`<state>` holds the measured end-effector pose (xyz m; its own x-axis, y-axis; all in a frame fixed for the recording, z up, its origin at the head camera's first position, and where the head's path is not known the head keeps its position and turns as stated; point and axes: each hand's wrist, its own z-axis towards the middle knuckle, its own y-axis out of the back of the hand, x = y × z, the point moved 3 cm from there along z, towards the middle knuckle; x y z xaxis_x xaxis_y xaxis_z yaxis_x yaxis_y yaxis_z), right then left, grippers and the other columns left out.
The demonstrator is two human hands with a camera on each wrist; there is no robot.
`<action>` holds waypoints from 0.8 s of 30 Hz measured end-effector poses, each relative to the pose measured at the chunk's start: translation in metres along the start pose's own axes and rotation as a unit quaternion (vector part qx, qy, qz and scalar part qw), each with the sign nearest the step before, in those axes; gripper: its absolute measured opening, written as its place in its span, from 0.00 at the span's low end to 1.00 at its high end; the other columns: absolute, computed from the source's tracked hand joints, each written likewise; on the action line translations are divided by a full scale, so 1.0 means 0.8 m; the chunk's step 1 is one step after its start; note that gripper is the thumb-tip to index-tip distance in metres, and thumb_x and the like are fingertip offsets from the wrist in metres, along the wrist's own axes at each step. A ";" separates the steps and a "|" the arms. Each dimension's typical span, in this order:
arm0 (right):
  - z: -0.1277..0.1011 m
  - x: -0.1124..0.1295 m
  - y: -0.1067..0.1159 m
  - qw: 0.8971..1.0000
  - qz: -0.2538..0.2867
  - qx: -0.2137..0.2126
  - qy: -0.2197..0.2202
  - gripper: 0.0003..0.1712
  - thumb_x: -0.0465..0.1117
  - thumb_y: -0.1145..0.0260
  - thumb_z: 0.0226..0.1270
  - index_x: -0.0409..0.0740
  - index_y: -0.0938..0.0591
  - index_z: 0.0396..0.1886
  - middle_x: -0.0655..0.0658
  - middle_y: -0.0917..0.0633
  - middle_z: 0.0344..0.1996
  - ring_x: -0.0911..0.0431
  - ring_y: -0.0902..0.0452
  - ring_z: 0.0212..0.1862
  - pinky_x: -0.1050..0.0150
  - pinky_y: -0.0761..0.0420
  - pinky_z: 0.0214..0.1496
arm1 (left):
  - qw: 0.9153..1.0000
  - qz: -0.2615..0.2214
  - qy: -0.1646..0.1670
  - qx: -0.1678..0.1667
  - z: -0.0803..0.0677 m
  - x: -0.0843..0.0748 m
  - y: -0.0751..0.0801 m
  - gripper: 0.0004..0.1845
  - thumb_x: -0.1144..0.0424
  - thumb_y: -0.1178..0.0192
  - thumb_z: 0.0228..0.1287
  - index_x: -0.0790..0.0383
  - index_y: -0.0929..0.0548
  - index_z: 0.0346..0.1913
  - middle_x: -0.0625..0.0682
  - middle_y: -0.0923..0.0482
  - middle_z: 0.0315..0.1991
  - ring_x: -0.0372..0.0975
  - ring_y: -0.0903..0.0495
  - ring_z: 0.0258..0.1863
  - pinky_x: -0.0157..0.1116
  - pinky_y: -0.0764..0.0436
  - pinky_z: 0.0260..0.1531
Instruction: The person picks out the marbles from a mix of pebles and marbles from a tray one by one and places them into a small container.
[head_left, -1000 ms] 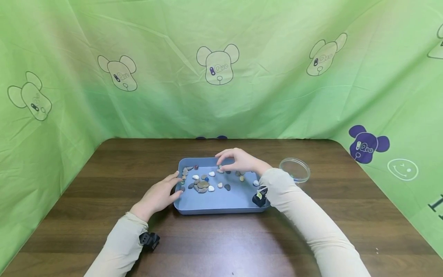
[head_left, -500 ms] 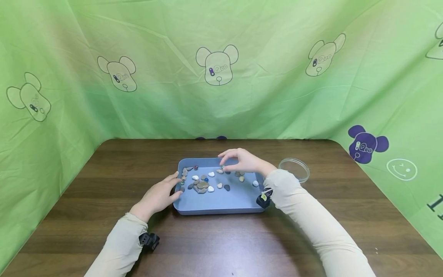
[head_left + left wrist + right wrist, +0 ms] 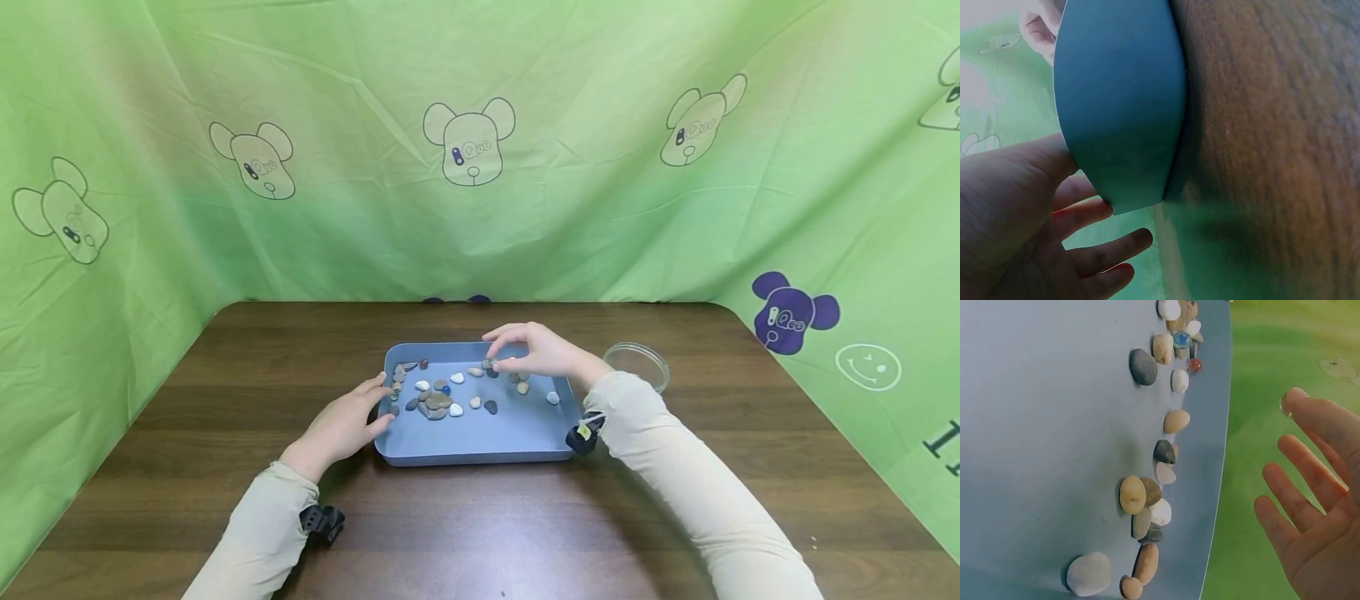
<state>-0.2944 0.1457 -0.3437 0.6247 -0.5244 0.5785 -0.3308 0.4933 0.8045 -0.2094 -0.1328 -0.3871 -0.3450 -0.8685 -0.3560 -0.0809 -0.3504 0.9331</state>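
Over the far side of the blue tray (image 3: 480, 442), my right hand (image 3: 536, 350) hovers loosely open above small, hard, smooth pebbles (image 3: 438, 402), best pinched singly at their edges, while my left hand (image 3: 347, 423) rests open-fingered against the tray's left rim.

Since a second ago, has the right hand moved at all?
Yes. In the head view the right hand has drifted slightly right along the far side of the blue tray, toward the clear dish. The tray itself has stayed put.
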 end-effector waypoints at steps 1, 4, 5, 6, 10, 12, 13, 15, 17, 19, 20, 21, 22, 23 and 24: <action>-0.001 0.000 0.001 1.000 0.003 -0.001 -0.001 0.10 0.39 0.33 0.59 0.43 0.15 0.40 0.39 0.21 0.58 0.44 0.29 0.63 0.45 0.33 0.66 | 1.000 0.000 0.000 0.000 0.000 0.000 0.000 0.24 0.57 0.44 0.65 0.65 0.27 0.60 0.60 0.39 0.70 0.53 0.31 0.64 0.50 0.27 0.58; -0.005 0.000 0.003 1.000 0.006 -0.005 -0.006 0.10 0.39 0.33 0.59 0.43 0.15 0.40 0.39 0.22 0.58 0.45 0.30 0.64 0.45 0.34 0.67 | 1.000 0.001 -0.002 -0.001 0.000 0.000 0.000 0.24 0.57 0.44 0.65 0.65 0.27 0.60 0.60 0.39 0.69 0.53 0.31 0.64 0.50 0.27 0.58; -0.007 -0.001 0.004 1.000 0.007 -0.005 -0.008 0.10 0.39 0.33 0.59 0.43 0.15 0.40 0.39 0.22 0.58 0.45 0.30 0.64 0.45 0.35 0.67 | 1.000 0.001 -0.002 -0.001 0.000 0.000 0.000 0.24 0.57 0.44 0.65 0.65 0.27 0.60 0.60 0.39 0.69 0.53 0.31 0.63 0.50 0.27 0.58; -0.008 -0.001 0.004 1.000 0.009 -0.006 -0.010 0.10 0.39 0.33 0.59 0.43 0.15 0.40 0.39 0.22 0.58 0.45 0.31 0.64 0.45 0.35 0.68 | 1.000 0.002 -0.002 -0.001 0.000 0.000 0.000 0.24 0.57 0.44 0.65 0.66 0.27 0.60 0.60 0.39 0.70 0.53 0.31 0.64 0.49 0.27 0.58; -0.013 -0.001 0.007 1.000 0.009 -0.006 -0.017 0.10 0.40 0.34 0.60 0.44 0.16 0.41 0.40 0.23 0.59 0.46 0.31 0.65 0.46 0.35 0.68 | 1.000 0.003 -0.003 -0.001 0.000 0.001 0.000 0.24 0.57 0.44 0.65 0.66 0.27 0.60 0.60 0.39 0.70 0.53 0.31 0.64 0.49 0.27 0.58; -0.015 -0.002 0.009 1.000 0.009 -0.007 -0.023 0.10 0.41 0.34 0.60 0.44 0.15 0.41 0.41 0.22 0.59 0.47 0.31 0.65 0.46 0.35 0.68 | 1.000 0.004 -0.003 0.000 0.001 0.000 0.000 0.24 0.57 0.44 0.65 0.66 0.27 0.60 0.60 0.39 0.70 0.53 0.31 0.64 0.49 0.27 0.58; -0.016 -0.001 0.010 1.000 0.010 -0.008 -0.025 0.10 0.41 0.34 0.60 0.44 0.15 0.41 0.41 0.22 0.59 0.47 0.31 0.65 0.47 0.35 0.68 | 1.000 0.003 -0.003 0.000 0.001 0.000 0.000 0.24 0.57 0.44 0.65 0.66 0.27 0.60 0.60 0.39 0.70 0.53 0.31 0.64 0.50 0.27 0.58; -0.018 -0.001 0.012 1.000 0.012 -0.010 -0.026 0.10 0.41 0.34 0.60 0.44 0.15 0.41 0.41 0.22 0.59 0.47 0.32 0.65 0.47 0.36 0.68 | 1.000 0.003 -0.002 0.000 0.000 0.000 0.000 0.24 0.57 0.44 0.65 0.66 0.27 0.60 0.60 0.39 0.69 0.53 0.31 0.64 0.50 0.27 0.58; -0.020 -0.002 0.015 0.999 0.012 -0.014 -0.027 0.10 0.41 0.34 0.60 0.44 0.15 0.41 0.41 0.22 0.59 0.47 0.31 0.65 0.47 0.35 0.68 | 1.000 0.003 0.000 0.000 0.000 -0.001 0.000 0.24 0.57 0.44 0.65 0.66 0.27 0.60 0.60 0.39 0.69 0.53 0.31 0.64 0.50 0.27 0.58; -0.022 -0.002 0.017 0.999 0.010 -0.018 -0.025 0.11 0.41 0.34 0.60 0.43 0.16 0.41 0.41 0.22 0.59 0.47 0.31 0.65 0.47 0.35 0.68 | 1.000 0.002 0.002 0.001 0.000 -0.001 0.001 0.24 0.57 0.44 0.65 0.66 0.27 0.60 0.60 0.39 0.69 0.53 0.31 0.64 0.50 0.27 0.58; -0.024 -0.002 0.018 0.999 0.009 -0.020 -0.024 0.11 0.41 0.34 0.60 0.43 0.15 0.41 0.41 0.22 0.59 0.46 0.31 0.65 0.47 0.35 0.68 | 1.000 0.002 0.002 0.001 0.000 -0.001 0.001 0.24 0.57 0.44 0.65 0.66 0.27 0.60 0.60 0.39 0.69 0.53 0.31 0.64 0.49 0.27 0.58; -0.025 -0.003 0.019 0.999 0.008 -0.023 -0.025 0.10 0.41 0.33 0.60 0.44 0.15 0.41 0.41 0.22 0.59 0.47 0.31 0.65 0.47 0.34 0.68 | 1.000 0.001 0.002 0.001 0.000 -0.001 0.001 0.24 0.57 0.44 0.65 0.66 0.27 0.60 0.60 0.39 0.69 0.53 0.31 0.64 0.49 0.27 0.58; -0.027 -0.004 0.020 0.999 0.007 -0.025 -0.025 0.10 0.41 0.33 0.59 0.45 0.15 0.41 0.42 0.22 0.58 0.47 0.31 0.64 0.48 0.34 0.67 | 1.000 0.000 0.002 0.001 0.000 -0.001 0.001 0.24 0.57 0.44 0.65 0.66 0.27 0.60 0.60 0.39 0.69 0.53 0.32 0.64 0.50 0.28 0.59; -0.028 -0.004 0.020 0.999 0.005 -0.027 -0.025 0.10 0.41 0.33 0.59 0.45 0.15 0.40 0.41 0.22 0.58 0.47 0.30 0.64 0.48 0.34 0.67 | 1.000 -0.001 0.002 0.001 -0.001 -0.002 0.001 0.24 0.57 0.44 0.65 0.66 0.27 0.60 0.61 0.39 0.69 0.53 0.32 0.64 0.50 0.28 0.59; -0.030 -0.004 0.021 0.999 0.006 -0.029 -0.026 0.10 0.41 0.33 0.59 0.45 0.15 0.40 0.41 0.22 0.58 0.47 0.30 0.64 0.48 0.34 0.67 | 1.000 -0.002 0.002 0.002 -0.001 -0.002 0.001 0.24 0.57 0.44 0.65 0.66 0.27 0.60 0.61 0.39 0.69 0.53 0.32 0.64 0.50 0.28 0.59</action>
<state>-0.2851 0.1725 -0.3351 0.5832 -0.5530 0.5951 -0.2958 0.5377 0.7896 -0.2086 -0.1321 -0.3860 -0.3407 -0.8689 -0.3591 -0.0850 -0.3519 0.9322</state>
